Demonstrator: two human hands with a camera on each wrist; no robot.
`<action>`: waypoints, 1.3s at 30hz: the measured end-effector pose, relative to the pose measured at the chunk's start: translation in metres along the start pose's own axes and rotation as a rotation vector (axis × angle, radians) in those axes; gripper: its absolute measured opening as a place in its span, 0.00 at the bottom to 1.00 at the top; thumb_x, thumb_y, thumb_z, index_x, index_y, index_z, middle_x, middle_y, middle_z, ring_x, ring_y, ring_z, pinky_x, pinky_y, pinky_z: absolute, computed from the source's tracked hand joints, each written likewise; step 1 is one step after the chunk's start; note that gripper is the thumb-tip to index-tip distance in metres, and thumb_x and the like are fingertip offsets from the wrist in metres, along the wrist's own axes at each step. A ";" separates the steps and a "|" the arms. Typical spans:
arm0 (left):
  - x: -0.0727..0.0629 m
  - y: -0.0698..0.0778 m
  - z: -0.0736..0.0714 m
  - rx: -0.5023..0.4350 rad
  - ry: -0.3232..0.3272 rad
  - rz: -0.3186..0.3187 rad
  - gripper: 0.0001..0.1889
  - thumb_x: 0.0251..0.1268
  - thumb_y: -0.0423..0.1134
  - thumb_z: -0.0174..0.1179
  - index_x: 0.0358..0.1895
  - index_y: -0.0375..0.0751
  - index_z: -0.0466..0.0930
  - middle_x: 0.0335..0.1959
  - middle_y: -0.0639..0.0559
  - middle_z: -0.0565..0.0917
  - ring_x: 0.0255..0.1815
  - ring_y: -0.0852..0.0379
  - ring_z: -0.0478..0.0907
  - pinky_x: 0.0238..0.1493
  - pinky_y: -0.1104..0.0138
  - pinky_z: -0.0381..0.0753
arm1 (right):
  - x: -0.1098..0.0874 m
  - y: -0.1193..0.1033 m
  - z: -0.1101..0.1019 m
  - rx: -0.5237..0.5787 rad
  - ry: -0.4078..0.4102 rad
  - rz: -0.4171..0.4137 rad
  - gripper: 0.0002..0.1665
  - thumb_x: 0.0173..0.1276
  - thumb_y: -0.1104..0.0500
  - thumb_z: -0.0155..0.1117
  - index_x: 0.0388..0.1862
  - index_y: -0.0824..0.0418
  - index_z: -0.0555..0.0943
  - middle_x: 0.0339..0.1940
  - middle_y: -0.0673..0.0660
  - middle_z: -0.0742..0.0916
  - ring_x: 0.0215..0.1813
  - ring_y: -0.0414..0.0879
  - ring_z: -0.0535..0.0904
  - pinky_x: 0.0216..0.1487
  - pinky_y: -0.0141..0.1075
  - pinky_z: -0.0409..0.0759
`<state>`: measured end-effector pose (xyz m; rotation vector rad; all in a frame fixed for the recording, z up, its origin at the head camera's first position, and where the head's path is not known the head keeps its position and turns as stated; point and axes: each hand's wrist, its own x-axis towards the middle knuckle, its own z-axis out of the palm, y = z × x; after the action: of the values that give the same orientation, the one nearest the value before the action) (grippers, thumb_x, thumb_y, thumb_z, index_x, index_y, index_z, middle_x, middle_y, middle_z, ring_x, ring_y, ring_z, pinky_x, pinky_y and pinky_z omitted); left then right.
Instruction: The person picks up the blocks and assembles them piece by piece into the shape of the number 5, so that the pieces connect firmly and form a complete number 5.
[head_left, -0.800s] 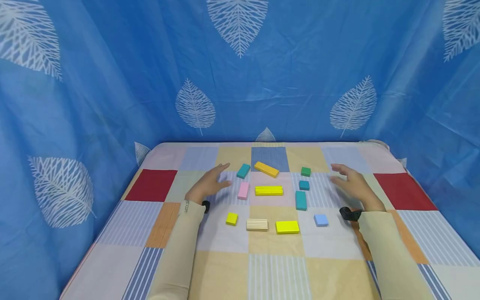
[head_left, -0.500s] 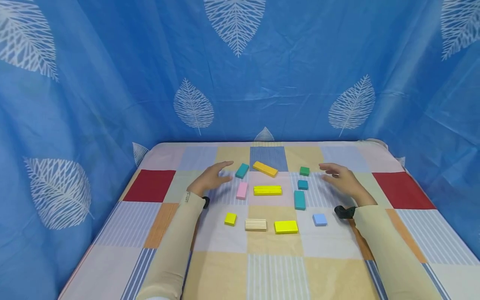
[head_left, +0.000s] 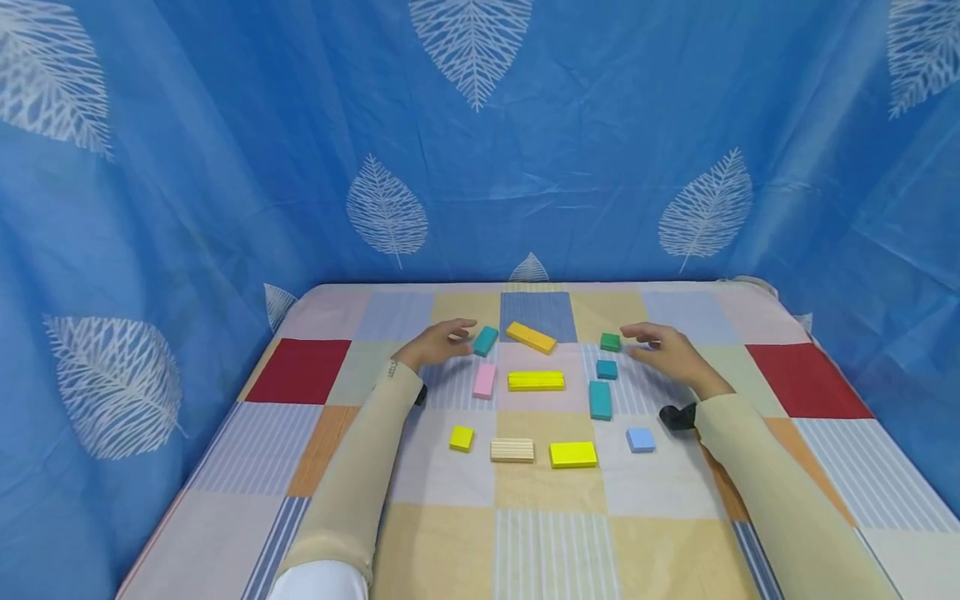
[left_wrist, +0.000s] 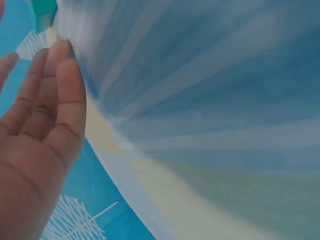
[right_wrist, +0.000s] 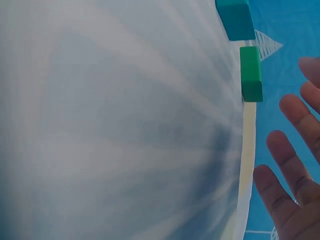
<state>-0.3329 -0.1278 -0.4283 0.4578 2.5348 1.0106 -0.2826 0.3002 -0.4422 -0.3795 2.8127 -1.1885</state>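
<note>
Head view, left grip point(head_left: 435, 343) parted, seemingly just beside teal block point(head_left: 485, 341), right grip point(head_left: 671, 355) parted, near green block point(head_left: 611, 342).

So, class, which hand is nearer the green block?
The right hand: just right of the green block; the left hand is well left, beyond the orange block.

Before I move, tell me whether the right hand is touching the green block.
Apart. The right wrist view shows blue cloth between the right hand and the green block.

Wears long beige sleeves point(head_left: 780, 487), black wrist pieces point(head_left: 678, 417); bears dark lettering point(head_left: 392, 368) at left sleeve's far end, white cloth point(head_left: 318, 582) at near end
</note>
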 end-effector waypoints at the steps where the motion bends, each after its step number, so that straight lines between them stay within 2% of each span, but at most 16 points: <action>1: 0.002 0.000 -0.001 0.004 -0.007 -0.006 0.33 0.83 0.37 0.62 0.85 0.40 0.62 0.79 0.33 0.71 0.79 0.37 0.70 0.77 0.48 0.70 | 0.002 -0.001 0.000 0.000 -0.001 -0.005 0.27 0.81 0.65 0.62 0.74 0.74 0.75 0.72 0.75 0.79 0.74 0.73 0.71 0.77 0.66 0.66; 8: 0.014 0.004 -0.005 0.039 -0.081 -0.035 0.36 0.83 0.38 0.61 0.87 0.41 0.58 0.79 0.33 0.70 0.81 0.39 0.68 0.77 0.50 0.70 | 0.015 -0.009 0.001 0.000 -0.022 -0.028 0.26 0.81 0.64 0.64 0.73 0.74 0.76 0.71 0.76 0.79 0.73 0.73 0.72 0.77 0.66 0.66; 14: 0.022 0.004 -0.010 0.025 -0.170 -0.038 0.37 0.84 0.39 0.60 0.88 0.41 0.53 0.84 0.34 0.62 0.84 0.39 0.62 0.80 0.49 0.66 | 0.025 -0.014 0.002 -0.006 -0.035 -0.017 0.27 0.81 0.63 0.64 0.73 0.73 0.76 0.72 0.75 0.79 0.74 0.72 0.71 0.78 0.66 0.64; 18: 0.024 0.006 -0.012 0.013 -0.205 -0.044 0.38 0.84 0.39 0.59 0.89 0.42 0.51 0.86 0.34 0.58 0.86 0.37 0.58 0.82 0.47 0.62 | 0.031 -0.018 0.002 0.000 -0.048 -0.027 0.27 0.80 0.64 0.65 0.73 0.74 0.76 0.71 0.75 0.80 0.73 0.73 0.71 0.78 0.66 0.64; 24: 0.026 0.011 -0.012 0.030 -0.223 -0.090 0.39 0.84 0.40 0.59 0.89 0.47 0.50 0.87 0.36 0.56 0.87 0.38 0.56 0.83 0.47 0.58 | 0.040 -0.023 0.006 -0.005 -0.067 -0.006 0.27 0.80 0.64 0.65 0.73 0.74 0.76 0.70 0.75 0.80 0.74 0.73 0.71 0.78 0.66 0.65; 32: 0.033 0.011 -0.007 0.054 -0.195 -0.183 0.39 0.82 0.41 0.63 0.89 0.53 0.55 0.86 0.37 0.61 0.85 0.39 0.59 0.83 0.47 0.59 | 0.052 -0.033 0.015 -0.024 -0.088 0.013 0.27 0.80 0.63 0.65 0.73 0.72 0.76 0.71 0.73 0.81 0.74 0.72 0.72 0.76 0.65 0.68; 39: 0.036 0.009 -0.005 0.044 -0.200 -0.185 0.39 0.82 0.40 0.63 0.88 0.52 0.56 0.85 0.35 0.61 0.85 0.39 0.60 0.83 0.47 0.60 | 0.060 -0.039 0.025 -0.026 -0.086 0.004 0.26 0.79 0.62 0.68 0.71 0.73 0.78 0.68 0.73 0.83 0.69 0.69 0.76 0.73 0.63 0.73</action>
<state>-0.3658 -0.1089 -0.4260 0.3123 2.3732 0.8007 -0.3294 0.2421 -0.4298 -0.4166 2.7566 -1.1079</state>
